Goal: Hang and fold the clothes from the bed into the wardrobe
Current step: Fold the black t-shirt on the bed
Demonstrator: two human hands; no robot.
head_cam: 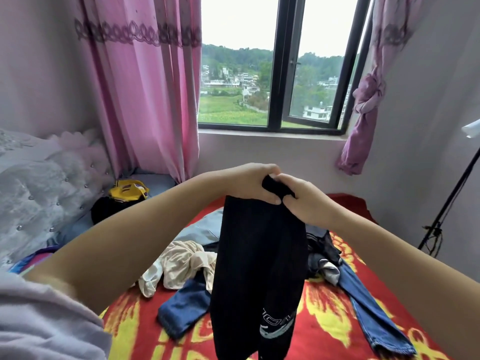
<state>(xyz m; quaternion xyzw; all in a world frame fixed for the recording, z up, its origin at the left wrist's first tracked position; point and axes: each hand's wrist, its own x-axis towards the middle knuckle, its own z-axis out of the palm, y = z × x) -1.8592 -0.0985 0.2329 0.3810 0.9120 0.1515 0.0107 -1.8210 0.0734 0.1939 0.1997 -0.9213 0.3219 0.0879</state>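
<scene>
Black garment [259,268] hangs lengthwise above the bed [324,320], held at its top edge only. Left hand [249,181] and right hand [304,201] are both closed on that edge, fingers curled, touching one another. Risk, as judged: so narrow a hold lets the fabric bunch or slip, and the free lower end may drag the cream top [181,263] and blue jeans [374,313] lying beneath. Wardrobe not in view.

Bare red blanket [324,315] near right; clothes pile [187,263] mid-bed; black garment [257,268] hanging centre
</scene>
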